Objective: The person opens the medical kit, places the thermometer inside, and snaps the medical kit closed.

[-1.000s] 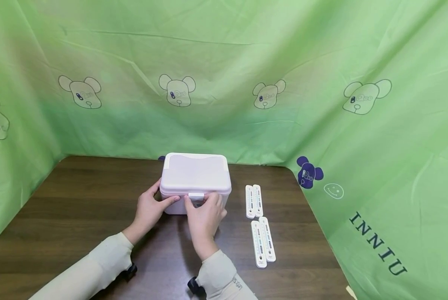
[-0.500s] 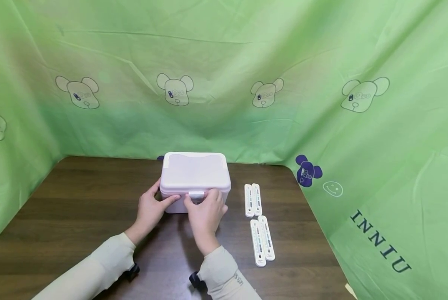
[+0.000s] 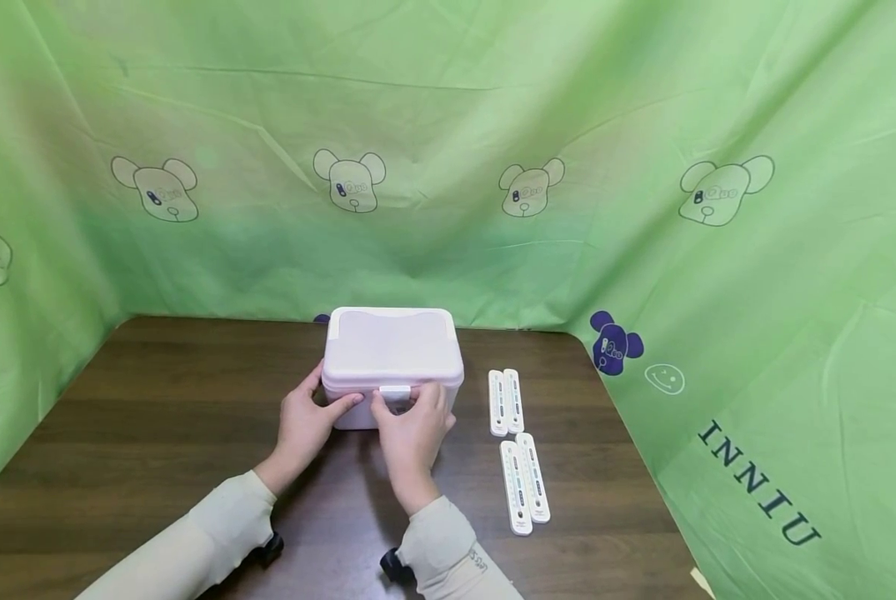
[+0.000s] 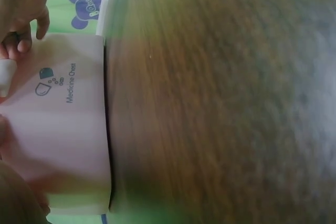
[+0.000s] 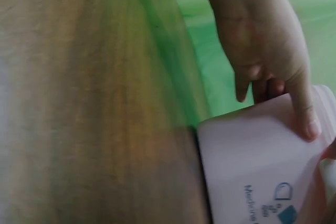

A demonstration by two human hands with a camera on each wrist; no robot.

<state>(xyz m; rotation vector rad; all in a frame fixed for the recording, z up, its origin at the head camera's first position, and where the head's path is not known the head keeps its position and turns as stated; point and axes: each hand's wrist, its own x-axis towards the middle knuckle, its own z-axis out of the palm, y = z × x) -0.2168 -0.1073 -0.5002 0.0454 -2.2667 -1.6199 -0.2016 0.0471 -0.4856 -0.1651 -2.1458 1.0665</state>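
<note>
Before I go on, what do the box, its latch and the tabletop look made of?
Box: probably satin plastic, given its smooth, rounded edges and soft sheen. Latch: likely plastic too, plain white and smooth. Tabletop: wood or wood-look laminate, brown with streaky grain and slight gloss; can't tell which.

Dark brown wood-grain table [image 3: 192, 408] here, far corners rounded off, kinda shiny toward the near side; a pale lilac lidded box [image 3: 395, 342] marked "Medicine Chest" sits upright on it toward the back; off to the right of that, well apart, there's a far pair of slim white strips [image 3: 498, 403] lying flat side by side; then a near pair [image 3: 516, 487], slightly staggered, dark printing on all four
</note>
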